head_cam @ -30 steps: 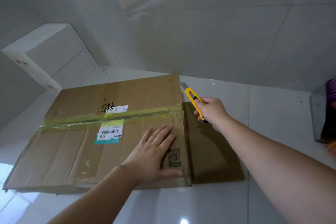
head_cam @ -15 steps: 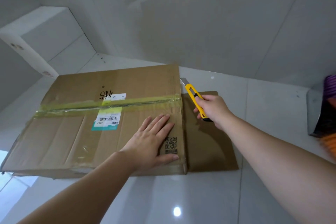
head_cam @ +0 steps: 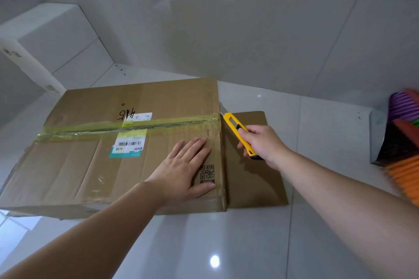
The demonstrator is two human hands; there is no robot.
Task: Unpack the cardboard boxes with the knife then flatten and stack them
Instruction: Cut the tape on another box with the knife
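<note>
Here the box [head_cam: 127, 142] lies on the floor [head_cam: 226, 244], taped along its top. The left hand [head_cam: 183, 172] presses flat on the box, fingers straight. The right hand [head_cam: 263, 142] grips the knife [head_cam: 238, 133], its tip at the box's right edge, over a flat cardboard [head_cam: 251, 179] beside it.

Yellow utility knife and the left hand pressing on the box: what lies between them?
In the head view, only the brown cardboard box's taped right edge and QR code.

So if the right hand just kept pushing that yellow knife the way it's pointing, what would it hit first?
Most likely the right end of the taped seam on the cardboard box: the knife in the right hand points up-left at that edge, its tip about there. Depth is unclear.
</note>
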